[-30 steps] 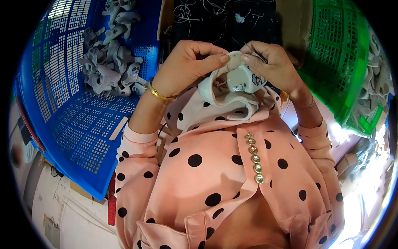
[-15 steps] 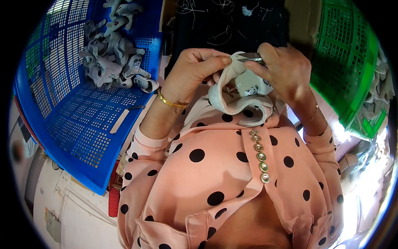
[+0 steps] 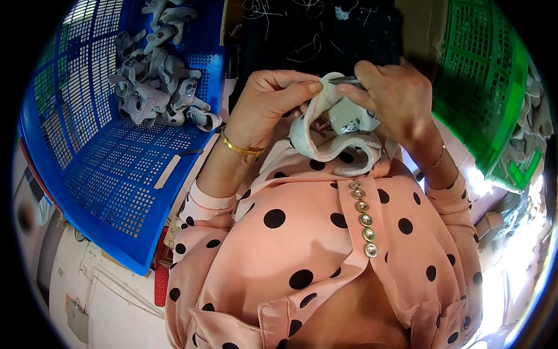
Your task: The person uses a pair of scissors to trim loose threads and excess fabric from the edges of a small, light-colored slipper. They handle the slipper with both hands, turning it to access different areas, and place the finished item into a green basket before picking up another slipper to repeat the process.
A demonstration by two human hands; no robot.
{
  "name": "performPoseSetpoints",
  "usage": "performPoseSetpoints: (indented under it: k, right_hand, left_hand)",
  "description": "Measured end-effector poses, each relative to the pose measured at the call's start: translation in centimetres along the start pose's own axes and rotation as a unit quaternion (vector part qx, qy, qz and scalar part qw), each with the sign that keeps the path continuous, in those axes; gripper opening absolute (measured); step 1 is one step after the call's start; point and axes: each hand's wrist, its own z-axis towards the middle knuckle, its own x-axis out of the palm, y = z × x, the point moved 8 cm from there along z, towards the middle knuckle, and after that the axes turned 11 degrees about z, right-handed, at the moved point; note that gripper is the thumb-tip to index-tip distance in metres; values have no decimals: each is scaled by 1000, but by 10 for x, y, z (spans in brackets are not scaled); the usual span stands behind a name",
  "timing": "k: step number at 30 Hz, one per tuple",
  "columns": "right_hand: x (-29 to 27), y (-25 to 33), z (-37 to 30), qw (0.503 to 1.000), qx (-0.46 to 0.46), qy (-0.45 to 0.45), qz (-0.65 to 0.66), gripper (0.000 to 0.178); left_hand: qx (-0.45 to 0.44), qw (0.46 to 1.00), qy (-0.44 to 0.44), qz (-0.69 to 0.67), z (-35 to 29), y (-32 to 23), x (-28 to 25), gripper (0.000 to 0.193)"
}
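A pale grey fabric shoe upper (image 3: 303, 138), its edge curling in a loop, hangs in front of my chest. Thumb and fingers of my left hand (image 3: 273, 99) pinch its top edge. My right hand (image 3: 396, 96) is closed around a small pair of metal thread snips (image 3: 347, 80). The snips' blades lie against the upper's top edge, just right of my left thumb. Printed marks show on the inside of the upper. My right fingers partly hide the snips' handle.
On my left stands a blue perforated plastic basket (image 3: 110, 174) with a heap of similar grey uppers (image 3: 152, 87). A green basket (image 3: 485, 99) is on the right, with more grey pieces (image 3: 526, 125) beyond it. Loose threads (image 3: 305, 46) lie on the dark surface ahead.
The snips' blades, spread apart half a second ago, now look closed together at the upper's edge. Both hands stay in nearly the same place.
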Motion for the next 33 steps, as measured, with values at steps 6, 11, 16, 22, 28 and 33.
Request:
performPoseSetpoints:
  k: [6,11,16,22,28,33]
  right_hand:
    - [16,-16,-2,978,77,70,181,36]
    - [22,-58,-4,805,213,20,554,33]
    - [32,-36,-4,830,208,129,502,27]
    - [38,-38,-5,823,243,140,493,28]
    - [29,-33,1,830,237,120,491,27]
    - [30,-37,-6,829,261,179,461,20]
  left_hand:
    - [3,999,-13,-40,3,9,2,17]
    - [18,1000,-11,18,2,6,-5,20]
    - [38,998,-9,54,3,-8,-1,22]
    - [215,917,-53,332,-3,-51,11,19]
    - [375,685,-183,596,-1,-78,10,15]
    - [299,845,-200,396,6,-78,-26,17]
